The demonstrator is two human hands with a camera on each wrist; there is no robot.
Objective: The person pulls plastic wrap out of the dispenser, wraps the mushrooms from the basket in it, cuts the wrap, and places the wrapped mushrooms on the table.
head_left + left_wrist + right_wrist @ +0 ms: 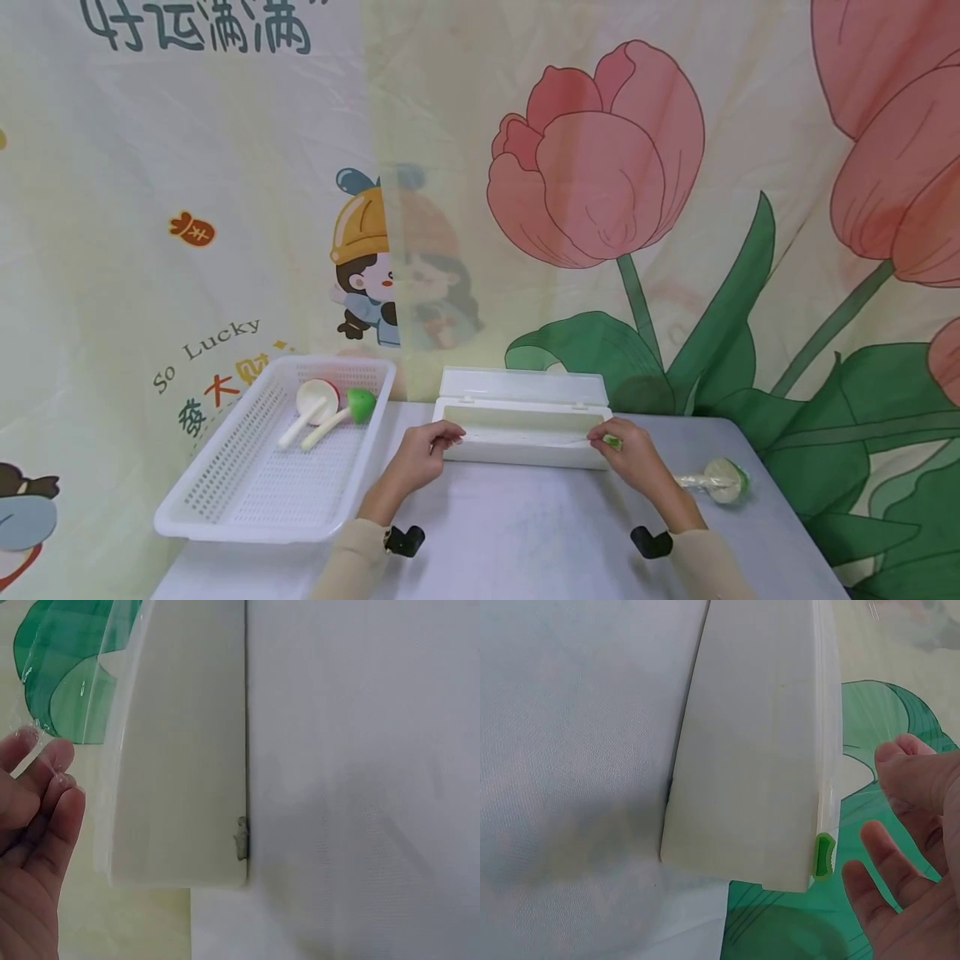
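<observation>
A long white cling film dispenser box (525,450) lies on the table with its clear lid (522,387) raised at the back. At its left end my left hand (423,454) pinches the edge of thin clear cling film (45,754) between thumb and fingers. My right hand (628,450) pinches the film at the right end, thumb against forefinger, the other fingers apart. A green slide cutter (823,856) sits on the box's right end, beside the right hand. How far the film is drawn out is hard to tell, as it is transparent.
On the left stands a white perforated basket (172,525) holding a white-handled utensil with a red rim (318,402) and one with a green head (362,406). A film-wrapped, green-edged utensil (723,481) lies right of my right forearm. A printed curtain (442,108) hangs behind the table.
</observation>
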